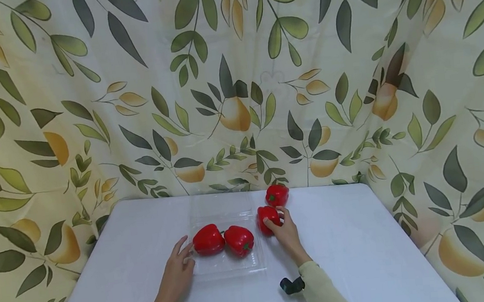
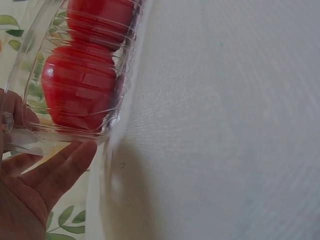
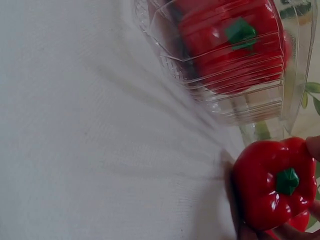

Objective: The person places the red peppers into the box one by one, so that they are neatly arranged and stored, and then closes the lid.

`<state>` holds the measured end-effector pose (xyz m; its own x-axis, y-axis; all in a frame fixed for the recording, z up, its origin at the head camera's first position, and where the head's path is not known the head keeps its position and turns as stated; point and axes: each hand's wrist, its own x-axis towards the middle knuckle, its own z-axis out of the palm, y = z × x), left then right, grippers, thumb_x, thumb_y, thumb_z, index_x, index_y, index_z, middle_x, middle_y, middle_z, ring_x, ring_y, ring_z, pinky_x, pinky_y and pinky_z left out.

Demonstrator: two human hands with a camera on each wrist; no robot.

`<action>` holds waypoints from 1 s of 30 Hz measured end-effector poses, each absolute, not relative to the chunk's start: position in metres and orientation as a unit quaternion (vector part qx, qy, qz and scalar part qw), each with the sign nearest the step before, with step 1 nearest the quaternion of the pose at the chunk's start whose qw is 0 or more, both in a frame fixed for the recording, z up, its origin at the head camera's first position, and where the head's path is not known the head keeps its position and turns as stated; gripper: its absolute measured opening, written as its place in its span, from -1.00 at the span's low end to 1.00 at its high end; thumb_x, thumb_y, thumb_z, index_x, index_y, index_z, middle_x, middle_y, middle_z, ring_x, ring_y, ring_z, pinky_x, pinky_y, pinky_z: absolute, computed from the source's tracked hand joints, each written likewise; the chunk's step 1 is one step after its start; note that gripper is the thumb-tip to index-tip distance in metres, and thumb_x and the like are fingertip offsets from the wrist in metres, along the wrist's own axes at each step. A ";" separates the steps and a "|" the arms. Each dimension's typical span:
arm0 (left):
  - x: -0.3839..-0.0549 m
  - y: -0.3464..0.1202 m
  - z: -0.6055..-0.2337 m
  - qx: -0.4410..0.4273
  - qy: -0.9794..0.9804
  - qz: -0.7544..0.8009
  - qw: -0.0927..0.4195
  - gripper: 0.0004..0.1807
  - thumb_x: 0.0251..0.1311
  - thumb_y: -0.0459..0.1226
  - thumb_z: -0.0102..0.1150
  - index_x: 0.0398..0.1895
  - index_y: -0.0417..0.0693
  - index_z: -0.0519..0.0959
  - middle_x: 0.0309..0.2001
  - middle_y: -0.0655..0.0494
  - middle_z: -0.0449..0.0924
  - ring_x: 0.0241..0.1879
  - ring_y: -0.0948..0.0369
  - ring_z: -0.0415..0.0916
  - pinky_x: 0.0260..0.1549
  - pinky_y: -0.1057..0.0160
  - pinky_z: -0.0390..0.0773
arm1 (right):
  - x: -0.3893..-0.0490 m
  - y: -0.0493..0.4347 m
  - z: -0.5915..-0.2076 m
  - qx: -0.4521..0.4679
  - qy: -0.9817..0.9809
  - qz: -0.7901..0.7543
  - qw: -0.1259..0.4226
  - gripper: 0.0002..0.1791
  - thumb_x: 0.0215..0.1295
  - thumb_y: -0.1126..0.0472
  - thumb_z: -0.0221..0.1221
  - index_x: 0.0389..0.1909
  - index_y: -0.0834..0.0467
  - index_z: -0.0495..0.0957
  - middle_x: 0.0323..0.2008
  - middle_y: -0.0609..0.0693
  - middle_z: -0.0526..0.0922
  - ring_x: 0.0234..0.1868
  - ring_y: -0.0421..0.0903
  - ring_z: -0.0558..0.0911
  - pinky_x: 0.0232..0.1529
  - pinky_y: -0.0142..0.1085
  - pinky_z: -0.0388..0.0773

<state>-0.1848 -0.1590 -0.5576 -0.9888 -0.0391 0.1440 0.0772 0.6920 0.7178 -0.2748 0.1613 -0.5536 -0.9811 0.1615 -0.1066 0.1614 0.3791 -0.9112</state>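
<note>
My right hand [image 1: 288,236] grips a red bell pepper [image 1: 268,218] beside the right edge of a clear plastic container [image 1: 240,269]. In the right wrist view, this held pepper [image 3: 270,185] shows its green stem, with fingertips around its side. Two more red bell peppers, a left one [image 1: 208,240] and a right one [image 1: 239,241], lie inside the container. At the container's left edge is my left hand [image 1: 178,269], its fingers extended; in the left wrist view, fingertips [image 2: 86,150] are right at the ridged plastic wall [image 2: 75,134].
Another red bell pepper [image 1: 277,194] lies at the table's back edge, just behind the held one. The container's clear lid [image 1: 218,206] is folded back toward the rear. A white cloth covers the table [image 1: 356,242], and a leaf-patterned curtain [image 1: 242,156] hangs behind it.
</note>
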 end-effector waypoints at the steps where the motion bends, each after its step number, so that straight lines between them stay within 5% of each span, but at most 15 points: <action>1: -0.185 -0.159 -0.558 -0.010 -0.916 -0.393 0.073 -0.48 0.27 -0.35 0.09 0.33 -0.14 0.44 0.48 0.06 0.22 0.26 0.01 0.50 0.20 -0.01 0.52 | -0.275 0.161 -0.554 -0.098 -0.830 0.548 -0.001 -0.19 0.20 0.01 0.30 0.41 0.01 0.15 0.37 0.21 0.30 0.37 0.25 0.32 0.17 0.09 0.58; 30: -0.185 -0.160 -0.557 -0.015 -0.915 -0.397 0.072 -0.47 0.27 -0.35 0.11 0.35 -0.12 0.43 0.48 0.06 0.22 0.22 0.05 0.54 0.15 0.04 0.58 | -0.274 0.164 -0.554 -0.094 -0.816 0.570 0.014 -0.19 0.11 0.04 0.39 0.35 0.07 0.24 0.33 0.19 0.36 0.30 0.21 0.37 0.13 0.04 0.62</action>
